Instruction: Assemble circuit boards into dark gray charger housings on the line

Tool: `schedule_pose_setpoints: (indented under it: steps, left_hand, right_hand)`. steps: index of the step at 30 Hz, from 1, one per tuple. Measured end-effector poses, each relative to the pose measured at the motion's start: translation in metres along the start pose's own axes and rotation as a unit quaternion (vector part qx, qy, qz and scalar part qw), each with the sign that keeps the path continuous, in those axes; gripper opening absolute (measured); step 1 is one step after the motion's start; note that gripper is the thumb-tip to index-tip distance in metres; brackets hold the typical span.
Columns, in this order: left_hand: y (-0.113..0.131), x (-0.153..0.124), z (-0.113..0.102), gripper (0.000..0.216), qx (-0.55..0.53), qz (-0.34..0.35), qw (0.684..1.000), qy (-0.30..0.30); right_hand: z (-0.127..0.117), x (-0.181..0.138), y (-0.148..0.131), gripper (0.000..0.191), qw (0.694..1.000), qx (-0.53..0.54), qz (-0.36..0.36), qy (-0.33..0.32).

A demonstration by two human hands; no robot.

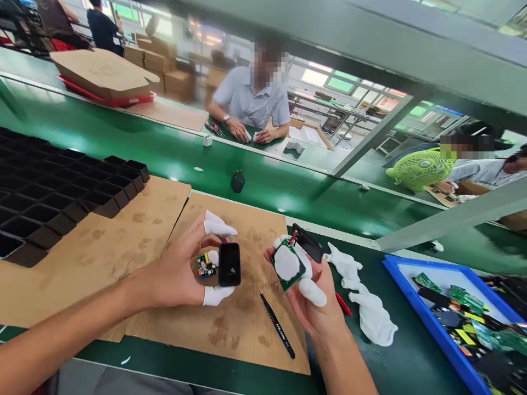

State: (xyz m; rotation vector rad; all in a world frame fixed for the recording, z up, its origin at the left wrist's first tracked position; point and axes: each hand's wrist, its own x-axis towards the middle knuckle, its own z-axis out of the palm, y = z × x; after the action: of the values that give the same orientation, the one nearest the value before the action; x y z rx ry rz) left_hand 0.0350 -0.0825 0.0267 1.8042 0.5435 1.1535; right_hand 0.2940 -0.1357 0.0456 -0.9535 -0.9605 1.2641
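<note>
White finger covers sit on the fingertips of both hands. My left hand (181, 269) grips a small black plastic case (229, 264) between thumb and fingers, its open side facing me. Just left of the case, within the curve of that hand, is a small circuit board (207, 265) with yellow and white parts; I cannot tell whether it is held or lies on the cardboard. My right hand (315, 291) is closed on a green circuit board (287, 263) bearing a round white patch. Red wire shows at its top, beside a black plastic cover (307, 242). Black tweezers (276, 323) lie between the hands.
Rows of black cases (74, 186) stand left on a cardboard sheet (164, 323). A blue-rimmed tray (436, 340) of boards sits right, near crumpled white cloth (373, 315) and a red-handled tool (343, 303). A black plug adapter (237, 181) is ahead. A person sits opposite.
</note>
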Motion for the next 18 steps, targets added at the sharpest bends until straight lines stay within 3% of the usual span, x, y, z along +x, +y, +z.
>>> schedule_pose_setpoints:
  steps: [4, 9, 18]
  left_hand:
    - [0.006, -0.001, 0.006, 0.055, -0.018, -0.012, 1.0, -0.016]
    - [0.012, -0.004, 0.006, 0.054, -0.006, -0.038, 0.999, -0.026]
    - [0.007, -0.014, 0.006, 0.061, 0.023, -0.049, 0.998, -0.02]
  right_hand:
    - [0.003, -0.012, -0.003, 0.061, 0.999, 0.026, -0.016, -0.04]
    - [0.004, -0.016, -0.005, 0.06, 0.998, 0.018, -0.044, -0.033]
    - [-0.012, -0.014, 0.001, 0.078, 0.998, -0.004, -0.056, -0.031]
